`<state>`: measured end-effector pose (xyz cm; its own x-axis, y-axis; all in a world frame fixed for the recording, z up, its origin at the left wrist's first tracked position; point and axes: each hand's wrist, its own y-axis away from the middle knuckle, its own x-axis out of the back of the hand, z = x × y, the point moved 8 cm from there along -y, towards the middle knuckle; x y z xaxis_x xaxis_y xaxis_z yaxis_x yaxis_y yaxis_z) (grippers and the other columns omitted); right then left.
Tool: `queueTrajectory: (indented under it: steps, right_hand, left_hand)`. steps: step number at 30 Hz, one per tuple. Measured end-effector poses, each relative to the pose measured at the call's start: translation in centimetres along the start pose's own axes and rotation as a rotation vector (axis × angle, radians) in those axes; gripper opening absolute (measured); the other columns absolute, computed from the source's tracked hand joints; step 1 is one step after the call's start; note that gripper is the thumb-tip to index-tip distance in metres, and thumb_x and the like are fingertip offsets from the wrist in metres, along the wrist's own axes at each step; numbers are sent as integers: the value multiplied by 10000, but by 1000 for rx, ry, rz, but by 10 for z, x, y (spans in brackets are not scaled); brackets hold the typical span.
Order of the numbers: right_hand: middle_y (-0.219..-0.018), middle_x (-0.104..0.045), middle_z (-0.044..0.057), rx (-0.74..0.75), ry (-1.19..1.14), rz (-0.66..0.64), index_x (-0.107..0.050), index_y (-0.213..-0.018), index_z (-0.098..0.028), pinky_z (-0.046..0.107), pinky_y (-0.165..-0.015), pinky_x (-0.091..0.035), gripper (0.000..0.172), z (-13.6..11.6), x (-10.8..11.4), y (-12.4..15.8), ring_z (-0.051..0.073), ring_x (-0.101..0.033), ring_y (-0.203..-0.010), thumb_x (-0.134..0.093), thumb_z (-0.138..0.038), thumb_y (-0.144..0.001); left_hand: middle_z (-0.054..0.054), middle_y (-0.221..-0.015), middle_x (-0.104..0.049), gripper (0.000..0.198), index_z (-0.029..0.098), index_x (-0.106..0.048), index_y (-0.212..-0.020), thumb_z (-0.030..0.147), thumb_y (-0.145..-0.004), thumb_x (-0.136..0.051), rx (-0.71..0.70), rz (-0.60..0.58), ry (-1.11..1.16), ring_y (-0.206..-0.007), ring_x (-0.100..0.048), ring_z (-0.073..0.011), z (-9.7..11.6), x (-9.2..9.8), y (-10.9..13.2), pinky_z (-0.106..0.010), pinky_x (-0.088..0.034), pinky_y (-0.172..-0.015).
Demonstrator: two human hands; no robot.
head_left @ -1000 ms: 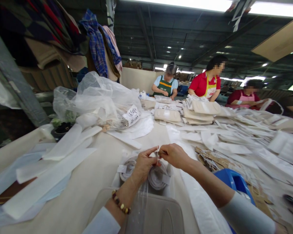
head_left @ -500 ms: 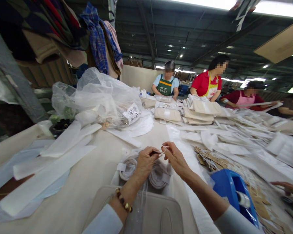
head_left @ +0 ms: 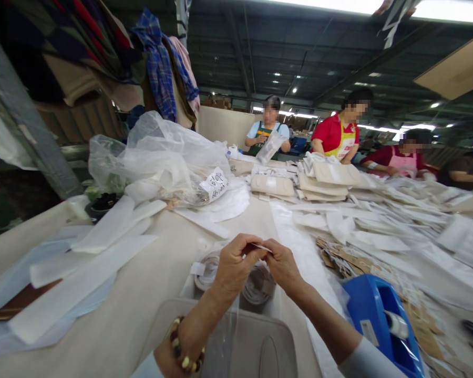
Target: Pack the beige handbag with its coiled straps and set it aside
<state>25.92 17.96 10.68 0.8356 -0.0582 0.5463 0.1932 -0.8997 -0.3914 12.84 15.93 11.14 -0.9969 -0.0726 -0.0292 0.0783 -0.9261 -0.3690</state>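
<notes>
My left hand (head_left: 233, 262) and my right hand (head_left: 283, 265) meet fingertip to fingertip, both closed. Pinched between them is a small thin tag (head_left: 261, 247) with a pale edge; most of it is hidden by the fingers. Under the hands lie two coils of pale strap, a left coil (head_left: 207, 270) and a right coil (head_left: 259, 286), in a light open container. Nearest my body is a beige bag (head_left: 271, 341) with rounded corners, partly covered by clear plastic and my left forearm.
White paper strips (head_left: 82, 283) lie at left. A large clear plastic bag (head_left: 169, 157) stands behind them. To the right are a blue tape dispenser (head_left: 364, 294), brown tags (head_left: 425, 315) and heaped white strips. Beige bags (head_left: 331, 176) are stacked farther back, where several co-workers stand.
My hands have drawn together; the white string loop seen between them is now hidden by the fingers. My left wrist has turned. A co-worker across the table has lifted a plastic-wrapped item.
</notes>
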Motion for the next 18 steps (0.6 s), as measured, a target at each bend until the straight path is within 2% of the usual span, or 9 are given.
queueTrajectory:
  steps: [2,3,4,6,9,13,16,18]
  right_hand:
    - [-706,-639,15,7,-22,18,-687,-781,-230,285,-644,-466,229,0,4,3,167,-585,-644,-464,-266,-747]
    - [-730,-653,22,7,-35,31,-689,-788,-225,285,-630,-467,226,1,7,5,172,-591,-644,-481,-308,-762]
    - [-739,-659,28,5,-47,41,-691,-794,-220,285,-623,-467,232,2,10,6,177,-596,-647,-503,-353,-772]
    - [-728,-661,19,-24,-36,62,-699,-786,-229,280,-616,-470,267,7,13,7,178,-598,-632,-547,-445,-752]
    - [-712,-667,9,-96,-1,90,-707,-749,-250,300,-646,-487,345,12,16,7,196,-608,-636,-550,-546,-664]
    - [-736,-693,34,-298,60,142,-711,-822,-251,359,-647,-485,488,23,23,12,258,-624,-680,-507,-611,-562]
    - [-710,-690,79,-457,109,154,-690,-819,-218,401,-658,-477,549,43,24,13,309,-626,-731,-496,-644,-532]
    - [-743,-695,113,-471,139,175,-678,-850,-184,417,-655,-480,590,54,26,10,324,-633,-756,-477,-664,-572]
  left_hand:
    - [-135,-1163,-595,454,136,-525,-1186,156,-737,-588,-42,-50,-233,-863,-613,-179,-9,-6,-3,-335,-523,-789]
    - [-169,-1231,-554,490,120,-493,-1226,109,-740,-561,-61,-85,-372,-952,-594,-206,-15,-10,-6,-384,-501,-857]
    - [-168,-1217,-568,415,123,-557,-1147,78,-734,-554,-75,-116,-463,-1019,-569,-230,-22,-13,-9,-426,-460,-927]
    - [-80,-1047,-666,185,191,-668,-862,81,-737,-587,-120,-252,-610,-1040,-558,-234,-33,-25,-16,-455,-371,-1025]
    - [-15,-922,-697,149,214,-657,-728,131,-804,-560,-143,-410,-792,-1054,-532,-239,-45,-38,-22,-530,-244,-1081]
    - [-35,-1007,-687,150,201,-655,-701,147,-806,-563,-71,-479,-931,-1119,-469,-306,-56,-46,-24,-647,-105,-1062]
    - [-80,-956,-691,88,187,-661,-698,188,-775,-620,21,-485,-949,-1069,-501,-342,-61,-47,-26,-694,-136,-1017]
    - [-89,-1041,-678,68,210,-679,-808,253,-771,-643,39,-479,-920,-1112,-495,-356,-56,-44,-28,-687,-165,-1020]
